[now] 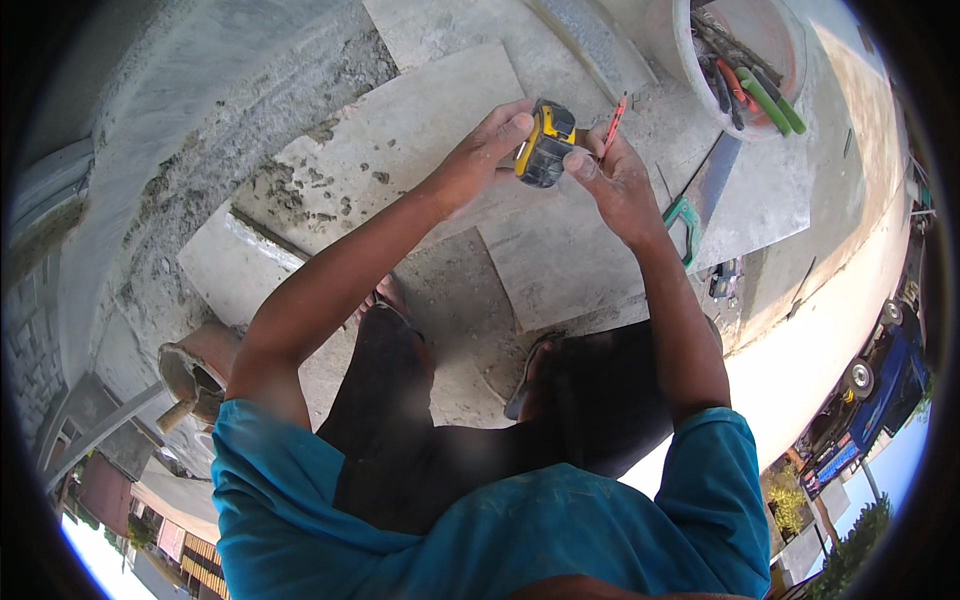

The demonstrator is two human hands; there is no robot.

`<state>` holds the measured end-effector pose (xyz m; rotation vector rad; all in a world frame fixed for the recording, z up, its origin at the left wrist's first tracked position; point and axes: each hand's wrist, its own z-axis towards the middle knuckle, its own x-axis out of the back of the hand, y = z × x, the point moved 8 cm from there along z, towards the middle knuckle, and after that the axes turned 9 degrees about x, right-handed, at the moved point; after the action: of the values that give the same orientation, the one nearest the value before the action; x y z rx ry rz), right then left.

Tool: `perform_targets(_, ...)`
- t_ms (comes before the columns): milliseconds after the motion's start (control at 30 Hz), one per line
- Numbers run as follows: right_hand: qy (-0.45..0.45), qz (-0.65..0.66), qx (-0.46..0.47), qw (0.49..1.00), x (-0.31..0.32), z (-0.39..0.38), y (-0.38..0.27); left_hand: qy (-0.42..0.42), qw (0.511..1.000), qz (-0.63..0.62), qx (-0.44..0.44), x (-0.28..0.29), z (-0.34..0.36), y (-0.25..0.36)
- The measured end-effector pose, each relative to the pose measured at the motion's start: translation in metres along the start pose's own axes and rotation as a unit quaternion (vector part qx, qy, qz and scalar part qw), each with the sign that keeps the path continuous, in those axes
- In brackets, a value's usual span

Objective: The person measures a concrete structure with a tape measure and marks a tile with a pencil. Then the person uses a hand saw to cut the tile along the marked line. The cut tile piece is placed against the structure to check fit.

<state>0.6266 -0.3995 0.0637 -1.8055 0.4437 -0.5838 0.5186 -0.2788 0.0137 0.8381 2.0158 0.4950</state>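
I see my left hand (483, 152) closed around the left side of a tape measure (545, 148) — a small yellow and black case, held up in the air above the floor tiles. My right hand (612, 175) grips the same case from the right side with thumb and fingertips, and it also holds a red pencil (615, 118), which stands up between the fingers and points away from me. So the two hands meet on the tape measure, both clenched on it.

Under the hands lie large pale tiles (560, 260) on grey mortar (240, 150), which is rough and bare to the left of the tiles. Just beside my right wrist, on the tile, lies a tool with a green handle (684, 222). Farther away, at the upper right, stands a bucket (678, 40) with several tools inside, some with green handles and one with an orange one. Near my left elbow there is a second bucket (196, 372) — dirty, with a wooden handle sticking out of it. My sandals (528, 375) rest on the tiles below the hands.
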Motion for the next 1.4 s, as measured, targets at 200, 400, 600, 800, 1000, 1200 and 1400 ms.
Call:
perform_targets(200,-0.075,0.004,-0.067,0.995,-0.047,-0.003,-0.01,0.017,0.985,0.044,0.168,0.02,-0.043,-0.022)
perform_targets(400,-0.165,0.136,-0.097,0.972,-0.086,-0.008,-0.001,-0.004,0.98,0.128,0.15,0.053,-0.078,-0.029)
perform_targets(600,-0.249,0.076,-0.125,0.957,-0.117,-0.007,-0.001,0.036,0.923,0.278,0.262,0.052,-0.1,-0.023)
perform_targets(800,-0.317,0.049,-0.081,0.944,-0.137,-0.015,0.012,0.039,0.882,0.355,0.308,0.061,-0.122,-0.032)
perform_targets(1000,-0.277,0.057,-0.102,0.954,-0.143,-0.005,0.0,0.128,0.839,0.453,0.272,0.136,-0.165,-0.005)
perform_targets(1200,-0.171,0.12,-0.155,0.966,-0.115,0.03,0.034,0.177,0.881,0.366,0.243,0.182,-0.214,0.0)
perform_targets(1400,0.021,-0.009,-0.095,0.995,-0.052,0.088,0.045,0.243,0.814,0.511,0.131,0.19,-0.175,0.045)
